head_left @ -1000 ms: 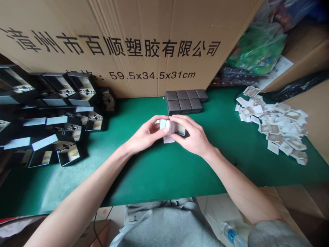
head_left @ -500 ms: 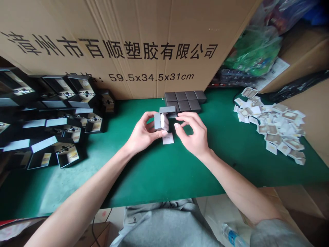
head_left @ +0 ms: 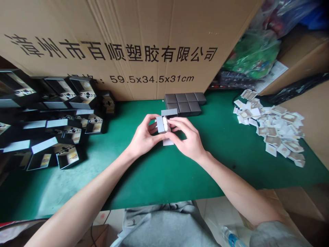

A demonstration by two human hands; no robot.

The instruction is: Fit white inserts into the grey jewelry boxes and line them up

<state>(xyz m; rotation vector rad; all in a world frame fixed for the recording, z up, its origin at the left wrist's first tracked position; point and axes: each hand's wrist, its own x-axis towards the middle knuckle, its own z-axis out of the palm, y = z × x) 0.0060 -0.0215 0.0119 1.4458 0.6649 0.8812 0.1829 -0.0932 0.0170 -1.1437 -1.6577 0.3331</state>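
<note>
My left hand [head_left: 143, 138] grips a small hinged jewelry box [head_left: 160, 125], tilted up, with its lid open at the far side. A white padded insert [head_left: 165, 121] shows in the box's mouth, facing right. My right hand [head_left: 189, 140] closes on the box's right side, fingertips against the insert and thumb at the lower edge near my left thumb. Its fingers hide part of the insert. Just below the box, a small white card [head_left: 168, 142] lies on the green table, partly covered by my hands.
Closed dark boxes [head_left: 182, 103] sit in rows behind my hands. Open boxes [head_left: 66, 154] are stacked at left. White inserts [head_left: 279, 127] lie piled at right. A large cardboard carton [head_left: 154, 27] stands along the back of the green table [head_left: 154, 181].
My right hand has moved left, from beside the box onto its open side and the white insert. My left hand keeps its hold on the box.
</note>
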